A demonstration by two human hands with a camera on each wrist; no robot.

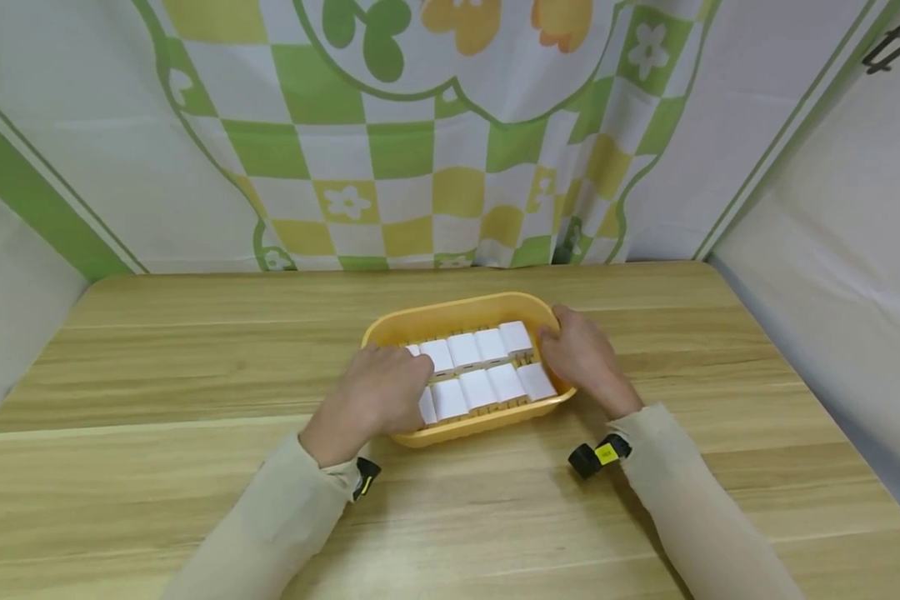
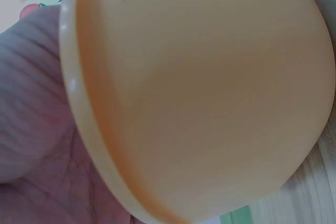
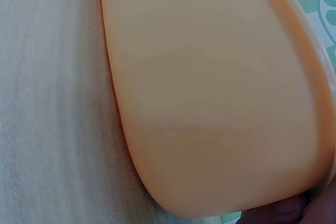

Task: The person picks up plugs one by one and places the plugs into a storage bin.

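Observation:
A yellow plastic basket (image 1: 450, 315) stands on the wooden table, slightly turned, its right end farther back. Inside lie two rows of small white blocks (image 1: 477, 388); their exact kind is unclear. My left hand (image 1: 381, 392) grips the basket's left end, thumb over the rim, covering the leftmost blocks in part. At the opposite end, my right hand (image 1: 583, 354) holds the rim with its thumb inside. Both wrist views are filled mostly by the basket's smooth outer wall (image 2: 210, 103), with the right hand's fingers (image 3: 278, 211) just showing at a lower corner.
The wooden table (image 1: 157, 358) extends on both sides of the basket and in front. Behind it hangs a green, yellow and white checked curtain (image 1: 405, 150). White cloth walls (image 1: 855, 233) close off the sides. Black bands (image 1: 598, 457) sit at both wrists.

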